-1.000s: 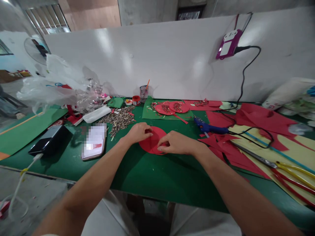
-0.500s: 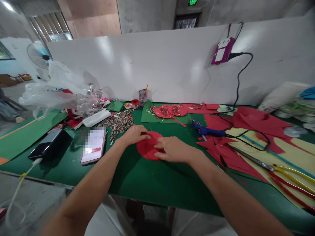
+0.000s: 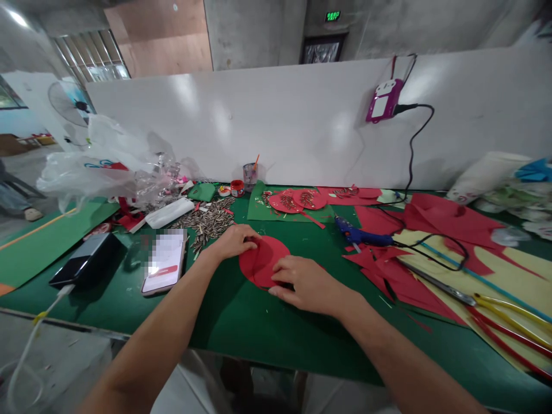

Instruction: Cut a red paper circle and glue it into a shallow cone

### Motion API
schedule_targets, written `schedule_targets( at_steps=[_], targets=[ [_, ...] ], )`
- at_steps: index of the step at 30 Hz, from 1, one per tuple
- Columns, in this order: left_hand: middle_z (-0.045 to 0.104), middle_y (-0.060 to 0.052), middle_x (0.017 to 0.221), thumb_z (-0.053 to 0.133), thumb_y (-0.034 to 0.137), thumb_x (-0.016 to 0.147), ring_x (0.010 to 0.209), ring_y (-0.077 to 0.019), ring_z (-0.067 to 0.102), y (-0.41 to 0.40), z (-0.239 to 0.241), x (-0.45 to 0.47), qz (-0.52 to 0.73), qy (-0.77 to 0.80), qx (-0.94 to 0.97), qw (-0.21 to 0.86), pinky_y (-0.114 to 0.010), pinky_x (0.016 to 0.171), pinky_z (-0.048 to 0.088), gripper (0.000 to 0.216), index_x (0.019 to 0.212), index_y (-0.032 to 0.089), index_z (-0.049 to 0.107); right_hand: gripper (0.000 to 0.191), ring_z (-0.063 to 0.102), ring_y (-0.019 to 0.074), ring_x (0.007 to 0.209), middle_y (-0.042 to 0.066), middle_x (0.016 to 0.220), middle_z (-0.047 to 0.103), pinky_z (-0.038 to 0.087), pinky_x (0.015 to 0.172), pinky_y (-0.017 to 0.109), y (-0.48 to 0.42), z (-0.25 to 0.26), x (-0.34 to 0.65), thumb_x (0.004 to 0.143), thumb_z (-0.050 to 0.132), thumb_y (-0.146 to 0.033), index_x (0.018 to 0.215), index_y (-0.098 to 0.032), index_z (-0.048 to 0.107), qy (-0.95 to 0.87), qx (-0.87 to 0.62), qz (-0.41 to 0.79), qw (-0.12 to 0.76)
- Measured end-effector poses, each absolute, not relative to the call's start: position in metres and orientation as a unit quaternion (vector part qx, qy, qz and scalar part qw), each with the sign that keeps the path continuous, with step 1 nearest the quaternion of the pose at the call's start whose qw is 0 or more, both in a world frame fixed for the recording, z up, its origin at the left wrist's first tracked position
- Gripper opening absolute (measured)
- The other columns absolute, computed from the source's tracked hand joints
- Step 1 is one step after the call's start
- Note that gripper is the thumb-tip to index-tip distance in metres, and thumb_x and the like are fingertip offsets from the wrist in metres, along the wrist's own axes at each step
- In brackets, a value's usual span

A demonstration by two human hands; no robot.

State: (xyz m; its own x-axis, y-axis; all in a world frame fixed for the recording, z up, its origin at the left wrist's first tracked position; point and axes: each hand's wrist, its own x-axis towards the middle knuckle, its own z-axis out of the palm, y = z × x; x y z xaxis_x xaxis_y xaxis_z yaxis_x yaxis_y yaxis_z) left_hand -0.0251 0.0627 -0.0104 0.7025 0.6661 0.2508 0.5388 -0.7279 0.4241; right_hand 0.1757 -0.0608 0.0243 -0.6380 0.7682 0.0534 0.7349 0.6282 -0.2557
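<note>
A round red disc (image 3: 264, 260), looking like paper or felt, lies on the green table (image 3: 241, 322) in front of me. It seems to have a fold or a second layer across it. My left hand (image 3: 236, 241) is closed at its upper left edge, thumb and fingertips pinching there. At the lower right edge, my right hand (image 3: 302, 282) grips the disc with curled fingers above and the thumb along the rim. My palms hide parts of the edge. Behind, finished-looking red discs (image 3: 311, 198) bearing seed patterns rest on a green sheet (image 3: 254, 211).
Left of my hands are a phone (image 3: 166, 264), a black power bank (image 3: 86, 261) and a heap of striped seeds (image 3: 211, 219). A blue glue gun (image 3: 360, 234), red scraps (image 3: 401, 282) and long scissors (image 3: 468, 298) lie right. A white panel (image 3: 280, 126) stands behind.
My right hand has moved slightly down along the disc's edge, and the disc looks turned a little. The left hand stays at the upper left edge. The camera view has tilted slightly up.
</note>
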Motion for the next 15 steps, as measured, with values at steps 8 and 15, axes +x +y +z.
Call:
schedule_targets(
  at_steps=[8, 15],
  targets=[
    [0.064, 0.0, 0.083, 0.064, 0.026, 0.076, 0.074, -0.0122, 0.059, 0.05, -0.009, -0.015, 0.182, 0.328, 0.912, 0.167, -0.022, 0.069, 0.043, 0.015, 0.089, 0.022, 0.069, 0.027, 0.054, 0.0207, 0.094, 0.008, 0.1, 0.061, 0.041, 0.082, 0.033, -0.061, 0.02, 0.171, 0.079, 0.063, -0.035, 0.098, -0.017, 0.067, -0.915, -0.387, 0.084, 0.08],
    [0.064, -0.002, 0.082, 0.058, 0.021, 0.079, 0.076, -0.0143, 0.059, 0.053, -0.019, -0.01, 0.205, 0.379, 0.892, 0.14, -0.024, 0.072, 0.044, 0.011, 0.082, 0.02, 0.068, 0.019, 0.053, 0.0178, 0.082, 0.008, 0.086, 0.062, 0.04, 0.073, 0.029, -0.06, 0.019, 0.168, 0.086, 0.046, -0.017, 0.081, -0.014, 0.064, -0.923, -0.377, 0.045, 0.053]
  ],
)
